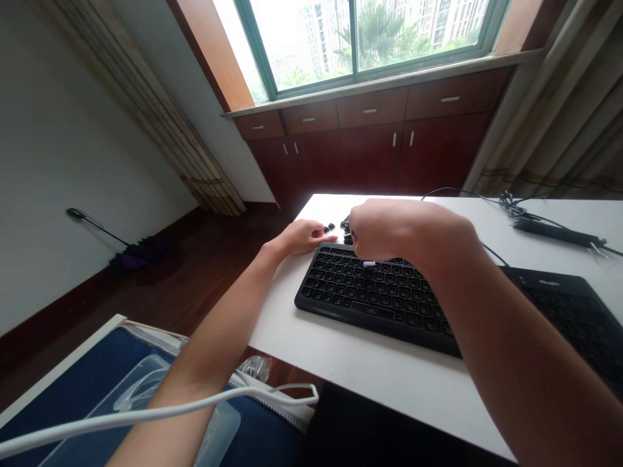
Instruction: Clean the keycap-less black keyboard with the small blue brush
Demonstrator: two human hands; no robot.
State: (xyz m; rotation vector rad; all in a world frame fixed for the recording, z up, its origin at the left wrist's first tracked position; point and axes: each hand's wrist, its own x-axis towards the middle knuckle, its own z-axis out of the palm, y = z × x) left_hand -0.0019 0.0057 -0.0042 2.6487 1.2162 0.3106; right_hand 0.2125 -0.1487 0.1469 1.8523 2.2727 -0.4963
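Note:
A black keyboard (341, 275) lies on the white table, its rows showing bare key sockets without caps. On its upper rows sits a small white piece (368, 264). Beside the keyboard's far left corner my left hand (304, 237) rests on the tabletop, one finger stretched out flat and the thumb above it. Small black keycaps (329, 227) lie just past its fingertips. My right hand (389, 228) is closed above the keyboard's back edge, next to more black keycaps (346, 224). A dark bluish spot shows at its fingers; what they hold is hidden.
A second black device (559, 285) lies at the right, partly behind my right forearm. A black cable bundle and bar (555, 231) lie at the back right. A white tube (160, 412) crosses the lower left, over a blue surface with clear plastic (224, 431).

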